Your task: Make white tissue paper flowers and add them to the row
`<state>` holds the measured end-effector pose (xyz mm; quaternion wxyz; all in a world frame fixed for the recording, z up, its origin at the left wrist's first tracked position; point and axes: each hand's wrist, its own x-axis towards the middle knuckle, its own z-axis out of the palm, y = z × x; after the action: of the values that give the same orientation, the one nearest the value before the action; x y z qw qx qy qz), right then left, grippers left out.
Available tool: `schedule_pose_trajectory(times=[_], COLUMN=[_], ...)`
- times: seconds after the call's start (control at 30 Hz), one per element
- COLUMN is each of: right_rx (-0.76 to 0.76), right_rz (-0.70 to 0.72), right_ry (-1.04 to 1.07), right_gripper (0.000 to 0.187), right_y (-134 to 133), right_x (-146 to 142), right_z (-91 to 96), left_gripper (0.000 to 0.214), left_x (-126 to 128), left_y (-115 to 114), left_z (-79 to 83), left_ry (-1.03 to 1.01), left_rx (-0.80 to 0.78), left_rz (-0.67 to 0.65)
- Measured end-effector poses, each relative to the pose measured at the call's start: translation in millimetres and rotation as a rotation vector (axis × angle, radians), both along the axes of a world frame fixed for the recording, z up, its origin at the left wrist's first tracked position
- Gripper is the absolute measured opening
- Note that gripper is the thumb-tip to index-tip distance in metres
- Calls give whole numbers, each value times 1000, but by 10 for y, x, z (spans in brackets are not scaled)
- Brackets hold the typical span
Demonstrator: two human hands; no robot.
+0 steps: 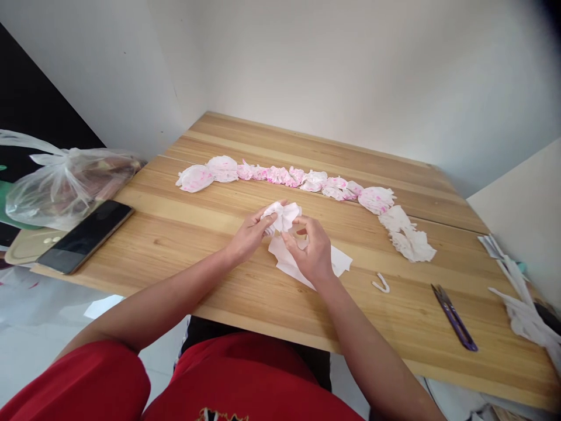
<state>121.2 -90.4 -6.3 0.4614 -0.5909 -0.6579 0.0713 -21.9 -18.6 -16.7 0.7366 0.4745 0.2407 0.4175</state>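
Seeming light and tearable, the white tissue point(286, 214), best pinched at its folds, is held by the left hand point(251, 234); grip by the right hand point(314, 248) cannot be confirmed.

Head view — forward, down (tabletop point(210, 216) near).

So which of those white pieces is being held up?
The ruffled piece in the left hand, with the right hand at its edge. It is raised, while the flatter sheet and the pink-blotched row lie on the table.
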Motion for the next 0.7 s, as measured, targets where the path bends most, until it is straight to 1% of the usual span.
schedule_pose_trajectory(times=[0.07,0.13,0.2,0.3,0.37,0.4,0.43,0.5,0.6,0.7], right_rx=[-32,-98,-193,-324,-357,-358,-352,-324,-279,-209], right_rz=[-43,-53,-32,50,92,99,97,75,49,44], right_ry=[-5,81,268,589,720,750,758,712,551,357], right_gripper=[17,14,17,23,27,28,29,30,27,23], right_y=[15,30,45,67,79,83,83,74,43,13], right_x=[-21,-21,-1,53,85,96,102,102,73,29], right_z=[-23,-28,-21,-19,-30,-36,-39,-34,-2,12], left_gripper=[49,51,51,49,50,50,51,53,62,76], left_x=[-6,-9,-9,4,16,21,26,30,29,24], left_y=[-12,-16,-7,30,57,67,72,69,44,20], left_z=[-7,-5,2,6,-1,-6,-11,-17,-20,-28], left_ry=[18,29,20,-45,-89,-102,-109,-106,-92,-37], left_rx=[26,23,-2,-80,-132,-147,-155,-159,-146,-88], left_rz=[-8,-15,-18,-7,1,0,-6,-23,-66,-92])
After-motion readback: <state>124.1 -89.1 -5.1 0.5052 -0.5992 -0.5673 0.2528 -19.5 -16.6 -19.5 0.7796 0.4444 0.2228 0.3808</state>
